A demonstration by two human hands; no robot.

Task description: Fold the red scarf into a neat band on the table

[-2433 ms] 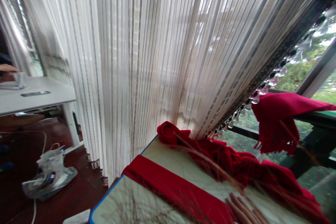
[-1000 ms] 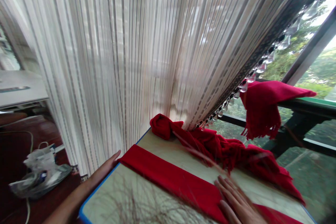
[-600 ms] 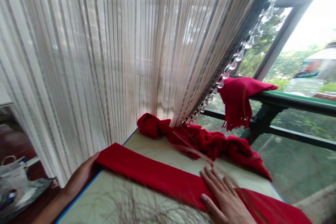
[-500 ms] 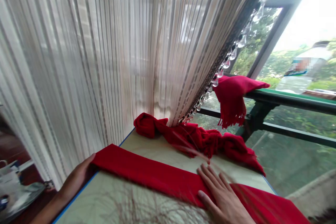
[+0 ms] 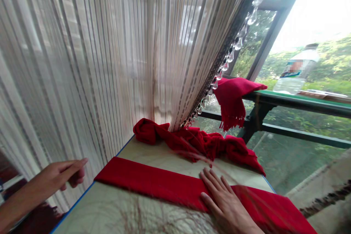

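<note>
A red scarf (image 5: 153, 179), folded into a long flat strip, lies across the pale tabletop (image 5: 109, 204). My right hand (image 5: 225, 201) rests palm down on the strip, fingers stretched out and slightly spread. Off the table's left edge, my left hand (image 5: 64, 175) hangs in the air apart from the scarf's left end. Its fingers are curled in with the thumb along the top, and I see nothing in them. Beyond the strip, a crumpled red scarf (image 5: 197, 146) with some fringe lies along the far side of the table.
Another fringed red scarf (image 5: 231, 97) drapes over the dark window rail (image 5: 307, 104). A plastic bottle (image 5: 293, 69) stands on the green ledge at right. A striped string curtain (image 5: 109, 62) with clear beads hangs right behind the table. Blurred hair strands cross the foreground.
My left hand has let go of the scarf's left end and moved left, off the table. The right hand stays flat on the strip. The view has shifted slightly to the right.
</note>
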